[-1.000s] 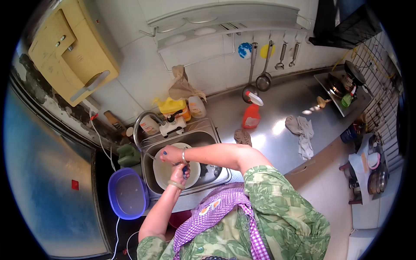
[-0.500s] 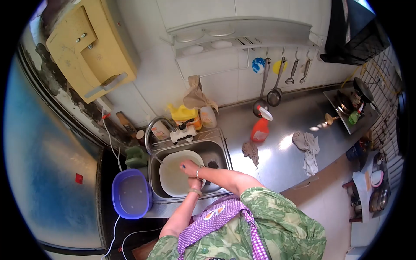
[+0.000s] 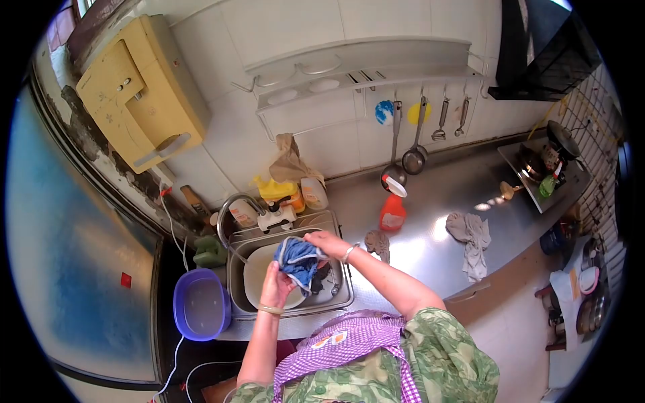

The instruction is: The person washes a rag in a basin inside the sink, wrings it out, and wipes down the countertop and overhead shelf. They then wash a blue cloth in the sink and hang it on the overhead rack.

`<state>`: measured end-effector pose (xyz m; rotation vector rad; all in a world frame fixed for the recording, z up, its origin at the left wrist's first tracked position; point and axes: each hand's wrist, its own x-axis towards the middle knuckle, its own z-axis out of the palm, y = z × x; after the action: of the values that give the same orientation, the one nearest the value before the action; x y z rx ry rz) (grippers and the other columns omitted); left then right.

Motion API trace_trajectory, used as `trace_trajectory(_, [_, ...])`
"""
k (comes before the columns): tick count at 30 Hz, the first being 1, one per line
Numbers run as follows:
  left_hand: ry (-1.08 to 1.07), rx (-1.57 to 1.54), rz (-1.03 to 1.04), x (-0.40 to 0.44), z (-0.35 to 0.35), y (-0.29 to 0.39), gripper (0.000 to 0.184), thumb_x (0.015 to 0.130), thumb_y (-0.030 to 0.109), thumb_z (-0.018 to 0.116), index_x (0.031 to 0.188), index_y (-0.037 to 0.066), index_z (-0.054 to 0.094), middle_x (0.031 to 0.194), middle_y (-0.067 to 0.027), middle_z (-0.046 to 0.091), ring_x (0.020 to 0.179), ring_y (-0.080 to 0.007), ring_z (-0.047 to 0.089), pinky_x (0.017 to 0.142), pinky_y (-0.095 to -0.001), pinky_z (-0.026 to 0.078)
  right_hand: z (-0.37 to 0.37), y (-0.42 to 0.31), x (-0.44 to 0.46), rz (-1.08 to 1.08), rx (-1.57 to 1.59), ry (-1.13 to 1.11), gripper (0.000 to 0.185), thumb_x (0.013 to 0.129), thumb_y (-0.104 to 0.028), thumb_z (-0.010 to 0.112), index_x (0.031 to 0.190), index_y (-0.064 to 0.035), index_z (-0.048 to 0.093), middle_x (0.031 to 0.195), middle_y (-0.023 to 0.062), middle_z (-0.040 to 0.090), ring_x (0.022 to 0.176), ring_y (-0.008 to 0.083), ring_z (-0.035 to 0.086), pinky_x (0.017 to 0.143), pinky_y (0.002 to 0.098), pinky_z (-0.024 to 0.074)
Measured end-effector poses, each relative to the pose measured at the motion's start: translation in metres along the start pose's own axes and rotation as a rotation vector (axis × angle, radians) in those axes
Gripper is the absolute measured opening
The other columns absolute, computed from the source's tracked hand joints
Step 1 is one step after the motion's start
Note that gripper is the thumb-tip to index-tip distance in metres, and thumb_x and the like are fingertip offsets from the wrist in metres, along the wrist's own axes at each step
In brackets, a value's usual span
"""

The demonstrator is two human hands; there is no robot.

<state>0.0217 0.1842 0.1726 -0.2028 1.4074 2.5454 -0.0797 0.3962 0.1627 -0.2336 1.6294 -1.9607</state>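
A bunched blue cloth with pale edges (image 3: 299, 262) is held up between both hands above the sink. My left hand (image 3: 274, 287) grips its lower left side, and my right hand (image 3: 327, 244) pinches its upper right side. Under the cloth, a white basin (image 3: 254, 279) sits in the steel sink (image 3: 346, 292). The curved faucet (image 3: 225, 218) reaches over the basin from the left. Dark items lie in the sink right of the basin, partly hidden by the cloth.
A purple tub (image 3: 201, 305) stands left of the sink. Bottles, among them a yellow one (image 3: 275, 189), line the back. On the counter are a red spray bottle (image 3: 392, 213), a brown cloth (image 3: 377, 243) and a grey cloth (image 3: 470, 243). Ladles (image 3: 414, 159) hang on the wall.
My hands were close together low over the basin; now they are raised and apart, with the blue cloth spread open between them. The head view has shifted slightly.
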Motion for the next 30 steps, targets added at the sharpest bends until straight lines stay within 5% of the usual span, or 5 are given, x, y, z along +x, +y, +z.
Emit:
trace_trajectory(9, [-0.236, 0.276, -0.199, -0.041, 0.126, 0.031, 0.042, 0.082, 0.009, 0.074, 0.118, -0.003, 0.059, 0.108, -0.0093, 0.068, 0.096, -0.0188, 0.067, 0.09, -0.034, 0.054, -0.037, -0.095, -0.101, -0.351, -0.092, 0.058, 0.038, 0.095, -0.032, 0.064, 0.115, -0.0002, 0.066, 0.103, 0.0026, 0.067, 0.095, 0.0097, 0.06, 0.086, 0.0253, 0.0485])
trace_trajectory(16, [0.068, 1.366, 0.835, -0.051, 0.134, 0.052, 0.043, 0.072, 0.005, 0.066, 0.114, 0.007, 0.067, 0.077, -0.0085, 0.061, 0.067, -0.0196, 0.061, 0.066, -0.0308, 0.05, -0.086, -0.143, -0.176, -0.496, -0.172, 0.194, 0.026, 0.092, -0.02, 0.065, 0.111, -0.002, 0.066, 0.102, 0.0036, 0.066, 0.094, 0.0098, 0.061, 0.086, 0.0259, 0.0499])
trace_trajectory(21, [0.15, 1.382, 0.893, -0.072, 0.152, 0.068, 0.023, 0.075, 0.014, 0.066, 0.093, 0.0, 0.064, 0.107, -0.0106, 0.06, 0.097, -0.0259, 0.059, 0.092, -0.0328, 0.044, -0.111, -0.151, -0.209, -0.562, 0.104, 0.227, 0.029, 0.091, -0.014, 0.06, 0.118, -0.0027, 0.06, 0.111, 0.0057, 0.062, 0.1, 0.013, 0.06, 0.091, 0.0275, 0.0483])
trace_trajectory(25, [0.003, 0.004, 0.27, -0.09, 0.158, 0.056, 0.04, 0.088, 0.022, 0.064, 0.119, -0.002, 0.057, 0.112, -0.0089, 0.063, 0.103, -0.0163, 0.059, 0.095, -0.0299, 0.045, -0.125, -0.141, -0.211, -0.616, 0.214, 0.212, 0.034, 0.094, -0.012, 0.056, 0.126, -0.0028, 0.053, 0.118, 0.0076, 0.06, 0.105, 0.0149, 0.059, 0.095, 0.0292, 0.0488])
trace_trajectory(30, [-0.077, 0.851, 0.271, -0.085, 0.109, 0.034, 0.063, 0.09, 0.032, 0.066, 0.142, 0.003, 0.044, 0.135, -0.0075, 0.053, 0.121, -0.0169, 0.051, 0.1, -0.0295, 0.04, -0.112, -0.154, -0.222, -0.677, 0.265, 0.174, 0.033, 0.096, -0.016, 0.054, 0.127, -0.0038, 0.053, 0.119, 0.0059, 0.059, 0.11, 0.0131, 0.056, 0.097, 0.0285, 0.0461])
